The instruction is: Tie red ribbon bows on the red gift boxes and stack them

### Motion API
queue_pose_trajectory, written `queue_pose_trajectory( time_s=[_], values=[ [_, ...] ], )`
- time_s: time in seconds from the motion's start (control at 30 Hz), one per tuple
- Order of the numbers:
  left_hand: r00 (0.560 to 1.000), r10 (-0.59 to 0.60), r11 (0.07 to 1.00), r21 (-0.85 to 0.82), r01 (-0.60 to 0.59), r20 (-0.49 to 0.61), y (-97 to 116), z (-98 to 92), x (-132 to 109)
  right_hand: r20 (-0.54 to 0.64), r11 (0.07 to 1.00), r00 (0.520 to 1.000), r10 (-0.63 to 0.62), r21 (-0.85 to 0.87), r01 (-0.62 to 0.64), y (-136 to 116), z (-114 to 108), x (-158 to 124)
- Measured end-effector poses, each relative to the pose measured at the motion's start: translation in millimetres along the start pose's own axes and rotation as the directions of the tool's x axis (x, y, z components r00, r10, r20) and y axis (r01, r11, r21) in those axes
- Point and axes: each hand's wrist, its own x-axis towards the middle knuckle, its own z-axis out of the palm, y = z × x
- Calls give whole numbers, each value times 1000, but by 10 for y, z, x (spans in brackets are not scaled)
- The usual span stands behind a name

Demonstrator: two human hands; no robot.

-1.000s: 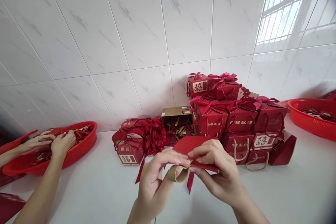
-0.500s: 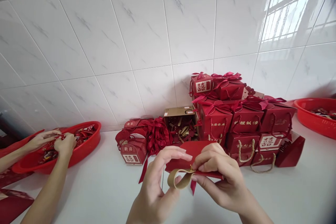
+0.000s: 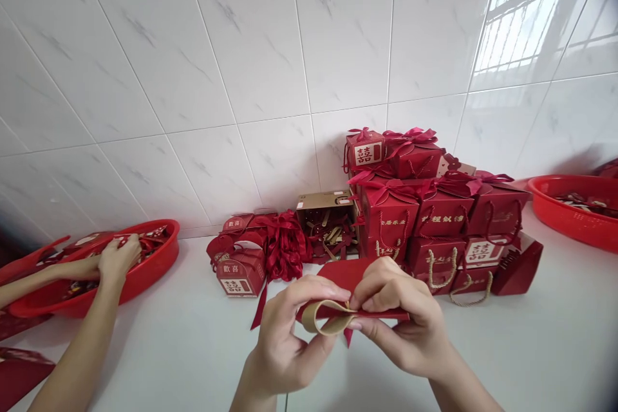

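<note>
Above the counter, a flat red card piece [image 3: 342, 275] with a tan strap [image 3: 313, 320] is held up in front of me. The strap is bent into a loop, and its ends meet at a small gold fastener on the card. My right hand [image 3: 403, 315] pinches card and strap together at that fastener, thumb below and fingers on top. Curved around the loop, my left hand [image 3: 294, 331] has its fingers over the top and its thumb beneath. A dark red ribbon end [image 3: 348, 337] hangs below the card.
Red gift boxes [image 3: 390, 222] with ribbons and rope handles are stacked behind my right hand. Smaller boxes [image 3: 241, 270], a ribbon bundle [image 3: 287, 244] and an open carton [image 3: 324, 201] stand left of them. A co-worker's hands [image 3: 118, 257] reach into a red basket [image 3: 171, 251]; another basket [image 3: 555, 206] is right.
My left hand has closed further around the loop, its thumb now lower along it. The co-worker's hands have moved together in the basket. The view has shifted slightly.
</note>
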Motion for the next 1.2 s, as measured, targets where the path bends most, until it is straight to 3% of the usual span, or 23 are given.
queue_pose_trajectory(
  time_s=[0.13, 0.2, 0.27, 0.37, 0.5, 0.7, 0.8, 0.97, 1.2],
  values=[
    [999, 2, 997, 74, 1, -33, -22, 30, -36, -53, 999, 998, -37, -16, 36, 0, 1, 9],
    [996, 15, 988, 156, -2, -83, -41, 60, -63, -77, 1000, 997, 12, 12, -11, 18, 2, 3],
    [990, 1, 968, 247, 33, -138, -58, 88, -80, -65, 984, 985, 162, 87, -156, 45, -4, -2],
    [986, -62, 936, 333, 110, -152, -72, 108, -69, 33, 891, 901, 432, 138, -432, 88, -37, 3],
    [994, -89, 931, 348, 108, -70, -87, 101, -25, 158, 827, 826, 541, 83, -557, 116, -94, 29],
    [994, -103, 920, 378, 104, -23, -105, 84, -31, 225, 820, 809, 543, 67, -569, 117, -69, 7],
    [991, -120, 910, 392, 133, -58, -111, 73, -37, 185, 827, 826, 533, 91, -554, 139, -14, -29],
    [987, -137, 929, 333, 159, -89, -99, 61, -18, 75, 893, 894, 442, 63, -447, 150, 73, -47],
    [962, -218, 929, 269, 255, -162, -34, 135, -6, -20, 919, 919, 393, 59, -391, 123, 105, -44]
  ],
)
